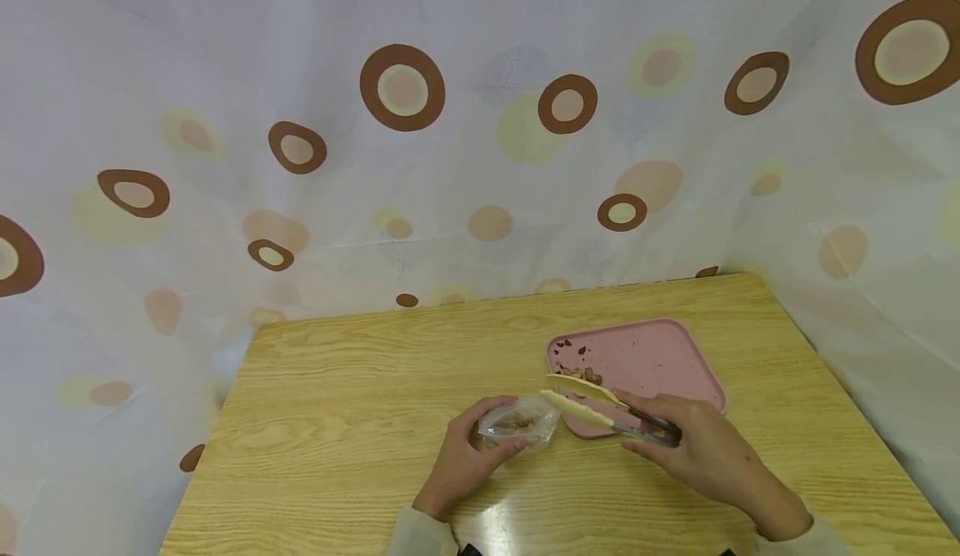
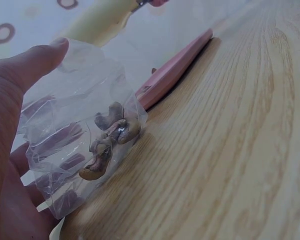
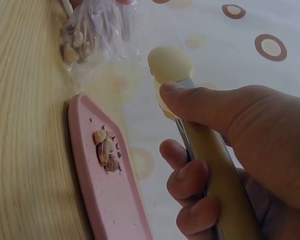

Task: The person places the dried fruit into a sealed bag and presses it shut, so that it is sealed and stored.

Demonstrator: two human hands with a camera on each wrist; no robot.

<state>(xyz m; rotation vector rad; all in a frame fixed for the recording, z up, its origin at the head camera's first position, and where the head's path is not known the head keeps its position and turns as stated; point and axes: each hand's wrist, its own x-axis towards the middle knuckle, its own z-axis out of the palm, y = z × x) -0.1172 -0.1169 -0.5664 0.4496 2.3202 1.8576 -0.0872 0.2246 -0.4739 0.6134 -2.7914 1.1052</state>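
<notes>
My left hand (image 1: pixel 461 460) holds a clear plastic bag (image 2: pixel 85 65) upright on the table, thumb and fingers curled round its sides. Several curved brown pieces (image 2: pixel 127 131) that look like cashews in their skins lie at the bottom of the bag. In my right hand (image 1: pixel 708 452) is a pair of tongs (image 3: pixel 212 165) with cream tips and metal arms. The tips point left, slightly apart, close above the bag's mouth; nothing shows between them. Similar brown pieces (image 3: pixel 107 152) lie at the near left end of a pink tray (image 1: pixel 660 364), below the tongs.
Dark flakes (image 1: pixel 582 350) are scattered on the tray, mostly at its left end. The wooden table (image 1: pixel 360 406) extends left of the bag. A patterned curtain (image 1: pixel 465 147) hangs behind the table and along its sides.
</notes>
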